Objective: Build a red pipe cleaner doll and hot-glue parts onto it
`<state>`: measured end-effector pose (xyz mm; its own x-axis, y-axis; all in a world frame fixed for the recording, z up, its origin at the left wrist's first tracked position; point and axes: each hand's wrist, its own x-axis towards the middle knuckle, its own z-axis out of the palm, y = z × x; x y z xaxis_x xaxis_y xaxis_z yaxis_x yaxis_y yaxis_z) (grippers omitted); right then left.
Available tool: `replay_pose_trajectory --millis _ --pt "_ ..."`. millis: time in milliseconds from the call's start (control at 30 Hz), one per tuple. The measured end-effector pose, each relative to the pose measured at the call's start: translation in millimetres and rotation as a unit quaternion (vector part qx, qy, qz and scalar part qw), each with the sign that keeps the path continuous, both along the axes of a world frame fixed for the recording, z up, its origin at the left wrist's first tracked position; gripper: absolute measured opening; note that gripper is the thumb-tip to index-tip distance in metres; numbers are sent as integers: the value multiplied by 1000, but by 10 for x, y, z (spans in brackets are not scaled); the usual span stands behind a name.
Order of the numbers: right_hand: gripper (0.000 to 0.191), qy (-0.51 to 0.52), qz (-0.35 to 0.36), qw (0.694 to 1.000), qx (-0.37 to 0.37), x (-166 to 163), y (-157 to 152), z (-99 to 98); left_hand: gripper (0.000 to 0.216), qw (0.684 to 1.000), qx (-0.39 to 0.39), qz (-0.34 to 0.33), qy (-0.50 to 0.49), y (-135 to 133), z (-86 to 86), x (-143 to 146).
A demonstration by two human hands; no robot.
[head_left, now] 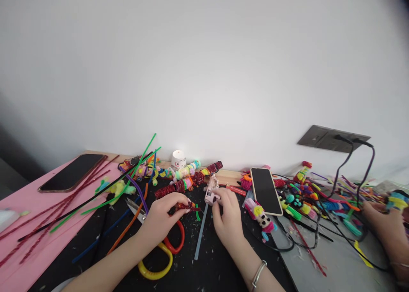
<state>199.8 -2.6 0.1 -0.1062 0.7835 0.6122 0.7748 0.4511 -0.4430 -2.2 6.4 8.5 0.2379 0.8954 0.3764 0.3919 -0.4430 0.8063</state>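
Observation:
My left hand [166, 211] pinches a small dark red pipe-cleaner piece [188, 206] with touches of other colours, held over the black work surface. My right hand [227, 213] is closed around a small pale hot glue gun [211, 195]; a translucent glue stick [202, 234] sticks out of its back toward me. Under the left hand lie scissors with red and yellow handles [156, 262], partly covered by the wrist. Just beyond both hands rests a dark red pipe-cleaner figure [172, 188] with colourful bands.
Left, a pink sheet [41, 249] bears a phone [72, 173] and loose pipe cleaners. A paper cup [178, 159] stands against the wall. Right are a second phone [266, 192], a pipe-cleaner doll [261, 217], cables plugged into a wall socket [332, 138], and another person's hand [381, 219] holding a colourful piece.

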Motion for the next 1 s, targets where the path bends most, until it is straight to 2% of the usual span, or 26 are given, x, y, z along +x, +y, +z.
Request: replay_pose_trajectory --millis 100,167,300,533,633,733,900,1000 --pt "46 -96 -162 981 -37 63 75 -87 4 1000 4 19 -8 6 7 -5" --pt "48 -151 -217 962 -65 97 107 -158 4 1000 4 27 -8 14 5 -10" --pt "47 -184 -227 952 -94 132 132 -217 4 1000 5 30 -6 28 -8 -23" --pt "42 -117 -207 967 -94 186 156 -73 6 999 33 28 -9 55 -21 -47" --pt "40 -49 -175 980 -84 208 165 -29 7 999 45 27 -8 56 -10 -55" --pt "33 80 -78 990 -89 215 172 -20 8 999 44 27 -6 52 -1 -60" --pt "17 236 59 956 -165 208 181 -88 8 999 40 33 -3 79 -27 -72" --pt "22 289 97 930 -203 209 198 -143 8 998 35 41 -19 114 -64 -88"
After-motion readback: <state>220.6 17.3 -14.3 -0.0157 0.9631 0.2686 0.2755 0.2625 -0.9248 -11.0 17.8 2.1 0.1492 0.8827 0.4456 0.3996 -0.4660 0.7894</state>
